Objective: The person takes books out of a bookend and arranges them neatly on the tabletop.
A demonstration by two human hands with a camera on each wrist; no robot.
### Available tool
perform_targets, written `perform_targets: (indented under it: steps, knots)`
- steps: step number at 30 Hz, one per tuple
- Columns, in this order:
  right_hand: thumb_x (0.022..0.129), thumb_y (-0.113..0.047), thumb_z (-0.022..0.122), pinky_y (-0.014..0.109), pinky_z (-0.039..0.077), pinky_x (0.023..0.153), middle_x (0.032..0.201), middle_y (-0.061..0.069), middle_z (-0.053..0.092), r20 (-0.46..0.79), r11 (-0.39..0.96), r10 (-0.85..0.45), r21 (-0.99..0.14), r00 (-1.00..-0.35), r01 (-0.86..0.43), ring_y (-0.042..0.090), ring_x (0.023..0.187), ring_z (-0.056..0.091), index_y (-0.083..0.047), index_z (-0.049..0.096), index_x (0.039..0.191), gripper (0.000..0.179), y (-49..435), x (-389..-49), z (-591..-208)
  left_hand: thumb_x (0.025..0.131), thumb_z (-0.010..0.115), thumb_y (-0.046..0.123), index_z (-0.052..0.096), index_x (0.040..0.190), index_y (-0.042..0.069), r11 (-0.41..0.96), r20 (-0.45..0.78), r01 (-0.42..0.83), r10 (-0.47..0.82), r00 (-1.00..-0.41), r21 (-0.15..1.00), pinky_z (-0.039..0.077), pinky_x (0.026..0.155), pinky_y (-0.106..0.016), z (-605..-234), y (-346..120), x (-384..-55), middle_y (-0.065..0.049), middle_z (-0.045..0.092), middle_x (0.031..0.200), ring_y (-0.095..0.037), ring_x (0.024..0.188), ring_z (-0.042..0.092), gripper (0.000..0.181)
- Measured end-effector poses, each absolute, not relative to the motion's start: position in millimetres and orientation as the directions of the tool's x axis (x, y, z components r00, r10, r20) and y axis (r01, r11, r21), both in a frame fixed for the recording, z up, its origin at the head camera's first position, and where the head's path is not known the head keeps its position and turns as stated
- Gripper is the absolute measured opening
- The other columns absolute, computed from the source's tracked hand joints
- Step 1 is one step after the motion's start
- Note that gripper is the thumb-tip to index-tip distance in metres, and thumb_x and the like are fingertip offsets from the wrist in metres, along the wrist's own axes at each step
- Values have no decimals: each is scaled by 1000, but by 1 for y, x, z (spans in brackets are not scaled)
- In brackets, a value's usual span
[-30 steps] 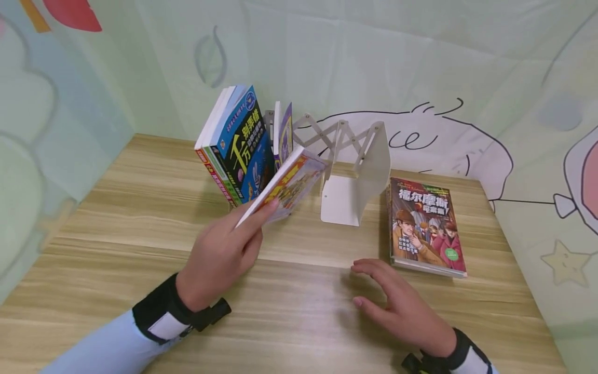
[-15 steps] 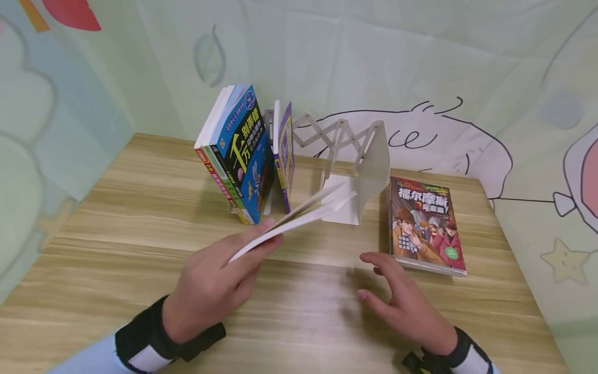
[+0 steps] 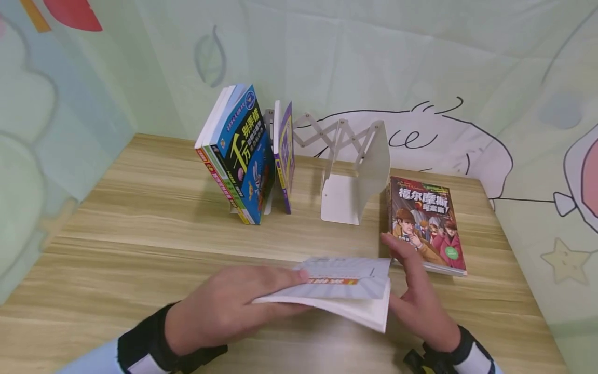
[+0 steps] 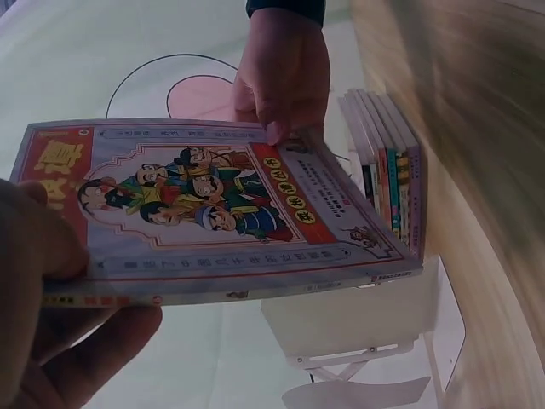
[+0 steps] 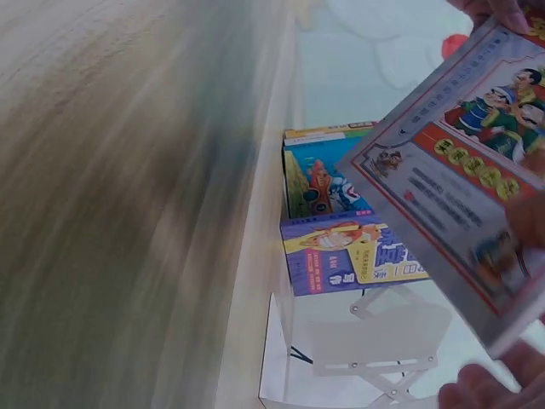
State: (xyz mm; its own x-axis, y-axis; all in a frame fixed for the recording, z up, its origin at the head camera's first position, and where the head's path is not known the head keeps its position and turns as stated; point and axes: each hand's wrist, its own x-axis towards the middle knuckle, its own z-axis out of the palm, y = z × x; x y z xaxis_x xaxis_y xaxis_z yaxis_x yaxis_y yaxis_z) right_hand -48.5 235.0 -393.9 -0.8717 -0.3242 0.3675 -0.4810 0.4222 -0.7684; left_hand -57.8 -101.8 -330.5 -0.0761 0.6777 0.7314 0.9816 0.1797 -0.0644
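Observation:
My left hand point(image 3: 233, 306) pinches a thin paperback book point(image 3: 345, 280) low over the front of the table, its pages slightly fanned. The cover, pale with a red border, cartoon figures and an orange strip, shows in the left wrist view point(image 4: 204, 204). At the book's right end is my right hand point(image 3: 420, 296), index finger extended and thumb partly hidden by the book. In the right wrist view its fingertips point(image 5: 477, 388) stand just off the book's corner. Behind, a white expanding bookend rack point(image 3: 341, 200) holds several upright books point(image 3: 247, 161) and a purple book point(image 3: 285, 161).
A red-covered detective book point(image 3: 425, 223) lies flat on the wooden table point(image 3: 140, 218) at the right, close behind my right hand. A printed cloth backdrop point(image 3: 299, 57) rises along the back and both sides.
My left hand has drawn the paperback away from the rack, towards the front right, and turned it level. My right hand has moved slightly to meet its right end.

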Motion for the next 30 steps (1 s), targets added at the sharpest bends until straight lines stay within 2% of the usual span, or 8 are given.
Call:
perform_targets:
  steps: [4,7,10,13,14,21,27,30]
  knots:
    - [79,14,74,16,28,115,149,8,50,351,498,-362,-711,-864,-498,16,150,29,-11,49,144,74,234,-45,-391,103,57,26,70,121,9,152,710,985,702,-53,-77,60,82,-29,-333,-103,-58,-11,71,124,-17,107,71,28]
    - [82,12,72,17,34,112,141,7,59,419,491,-388,-660,-821,-569,18,147,37,-12,59,134,59,233,-45,-392,102,59,26,71,121,10,142,705,984,709,-28,-104,60,83,-29,-334,-103,-58,-11,70,125,-17,108,70,27]
    - [94,-7,68,18,40,108,130,8,66,515,437,-404,-617,-756,-654,14,136,51,-9,65,127,33,234,-46,-396,102,59,27,72,121,11,139,705,982,709,-9,-128,60,82,-28,-334,-102,-58,-11,70,126,-17,107,70,27]
    - [101,-24,60,16,46,101,123,8,70,598,387,-404,-574,-692,-722,8,122,61,-5,68,123,31,236,-46,-401,102,59,27,71,120,12,140,705,982,709,-11,-125,60,82,-28,-334,-102,-58,-10,70,125,-17,107,70,27]
    - [102,-27,57,16,47,100,122,8,71,615,372,-399,-569,-680,-733,6,118,62,-3,68,122,33,236,-46,-402,102,60,27,71,120,12,144,705,983,709,-21,-115,60,82,-28,-334,-102,-57,-10,70,125,-17,107,70,26]
    - [102,-17,58,16,50,95,114,10,74,693,300,-352,-553,-629,-777,7,111,66,1,72,114,26,237,-48,-406,108,45,24,67,124,18,254,683,966,696,-220,51,59,83,-27,-333,-103,-51,-8,70,123,-15,105,70,28]
    - [101,-13,60,17,52,94,111,10,75,698,270,-344,-567,-628,-778,8,109,68,1,72,112,22,235,-47,-403,107,48,21,66,119,19,297,747,954,625,-227,42,60,74,-27,-335,-102,-52,-11,69,117,-18,96,72,22]
    - [99,-13,61,16,52,92,110,8,75,682,275,-335,-589,-650,-760,6,106,68,1,72,112,22,236,-46,-405,104,50,21,67,117,18,309,776,949,585,-236,56,60,72,-29,-338,-101,-54,-13,67,116,-21,94,71,22]
